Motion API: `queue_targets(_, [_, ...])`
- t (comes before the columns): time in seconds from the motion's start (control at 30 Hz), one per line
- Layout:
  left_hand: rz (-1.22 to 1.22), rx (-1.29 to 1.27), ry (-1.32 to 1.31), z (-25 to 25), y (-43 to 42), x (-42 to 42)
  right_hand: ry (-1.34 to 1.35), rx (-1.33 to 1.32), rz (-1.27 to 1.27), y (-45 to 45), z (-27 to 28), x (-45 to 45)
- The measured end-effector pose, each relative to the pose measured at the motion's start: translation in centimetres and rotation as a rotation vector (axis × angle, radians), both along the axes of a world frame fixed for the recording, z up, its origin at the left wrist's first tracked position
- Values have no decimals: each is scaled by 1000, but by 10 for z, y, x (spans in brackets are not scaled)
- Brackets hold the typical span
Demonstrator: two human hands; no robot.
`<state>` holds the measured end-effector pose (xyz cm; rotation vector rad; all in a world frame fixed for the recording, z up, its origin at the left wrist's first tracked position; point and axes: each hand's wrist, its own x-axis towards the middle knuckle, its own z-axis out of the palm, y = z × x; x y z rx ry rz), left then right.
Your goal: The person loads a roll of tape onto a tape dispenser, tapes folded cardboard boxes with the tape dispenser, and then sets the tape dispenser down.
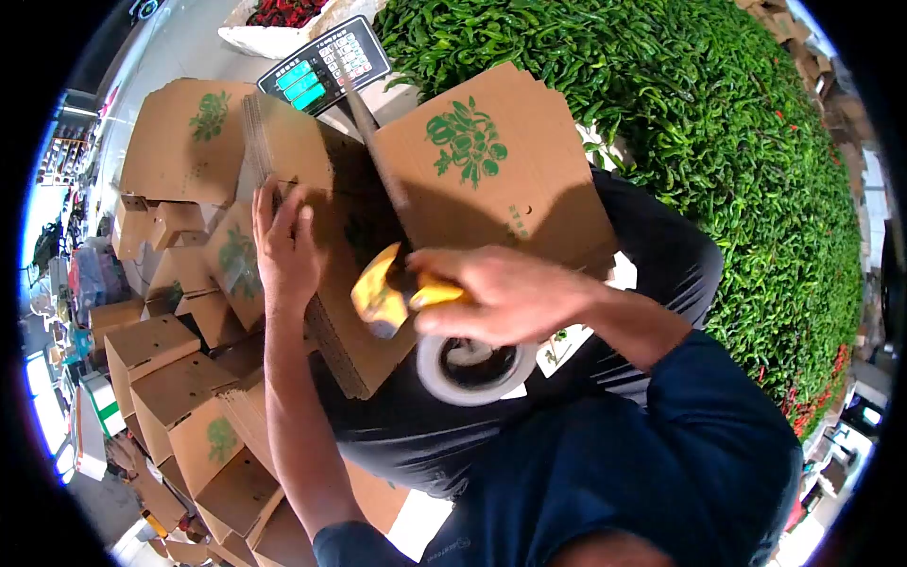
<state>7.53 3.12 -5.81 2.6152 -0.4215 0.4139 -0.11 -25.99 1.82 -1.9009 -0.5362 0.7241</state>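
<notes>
A folded cardboard carton (364, 345), with several layers showing along its edge, lies across the lap. My left hand (286, 248) is at its left side, fingers bent over the upright cardboard edge. In my right hand (505, 295), closed round the grip, is a yellow hand tool (380, 291) with dark parts; its head is blurred and its exact kind is unclear. The tool is over the carton. Beside it stands a flat cardboard panel (510, 180) with a green vegetable print. Below my right hand sits a whitish ring, seemingly a tape roll (436, 383).
Green peppers (699, 123) form a large heap along the right. A scale display (324, 68) with lit green screens stands at the top, near red peppers (286, 11). Several cardboard boxes (175, 378) are piled on the left, with a printed carton (184, 142) above them.
</notes>
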Motion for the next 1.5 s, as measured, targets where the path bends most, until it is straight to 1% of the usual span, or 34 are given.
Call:
queue_targets(0.03, [8, -37, 3, 0, 6, 1, -21, -53, -65, -13, 1, -1])
queue_targets(0.1, [24, -108, 12, -1, 11, 0, 89, -182, -224, -45, 17, 3])
queue_targets(0.17, [77, -197, 79, 9, 8, -4, -11, -232, -448, -72, -11, 3])
queue_targets(0.23, [115, -318, 155, 10, 9, -6, -153, -264, -668, -75, -24, 0])
queue_targets(0.27, [142, -386, 237, 10, 11, -6, -155, -323, -706, -69, -29, 2])
queue_targets(0.3, [179, -257, 195, 7, 13, -7, -298, -406, -714, -59, -41, 3])
queue_targets(0.37, [249, 4, 99, 3, 16, -6, -382, -477, -733, -30, -55, 11])
queue_targets(0.4, [239, -84, 183, 6, 15, -4, -371, -449, -776, -18, -55, 20])
queue_targets(0.43, [234, -78, 191, 7, 14, -5, -361, -420, -816, -7, -54, 28])
queue_targets(0.47, [227, -71, 198, 9, 12, -7, -476, -411, -834, 3, -57, 33])
queue_targets(0.5, [217, -64, 203, 11, 10, -5, -624, -424, -824, 11, -60, 39])
queue_targets(0.57, [219, -116, 217, 15, 5, -5, -649, -451, -784, 24, -76, 61])
queue_targets(0.6, [222, -144, 228, 15, 3, -6, -524, -476, -805, 35, -90, 72])
queue_targets(0.63, [201, -105, 198, 11, 6, -5, -410, -499, -822, 46, -108, 88])
queue_targets(0.7, [143, -11, 150, 3, 16, -4, -175, -387, -844, 58, -151, 115])
queue_targets(0.77, [176, -38, 179, 6, 13, -4, 286, 352, -774, 60, -210, 140])
queue_targets(0.8, [205, -56, 190, 8, 12, -5, 348, 404, -762, 65, -211, 144])
queue_targets(0.9, [226, -16, 193, 10, 11, -6, 301, 255, -607, 68, -212, 158])
queue_targets(0.93, [227, -52, 198, 11, 10, -5, 230, 230, -545, 74, -225, 171])
queue_targets(1.03, [228, -110, 232, 16, 6, -8, 254, 269, -549, 82, -232, 198])
queue_targets(1.1, [240, -96, 237, 19, 5, -8, 251, 150, -539, 88, -235, 223])
queue_targets(1.17, [245, -99, 240, 17, 7, -8, 175, 154, -453, 93, -250, 242])
queue_targets(1.2, [247, -102, 240, 16, 7, -8, 159, 172, -449, 94, -245, 243])
queue_targets(1.33, [246, -116, 232, 15, 6, -7, 170, -16, -322, 104, -232, 255])
queue_targets(1.43, [250, -124, 227, 11, 13, -9, 89, -100, -259, 108, -223, 257])
queue_targets(1.5, [236, -128, 240, 13, 14, -7, 106, -46, -190, 109, -225, 260])
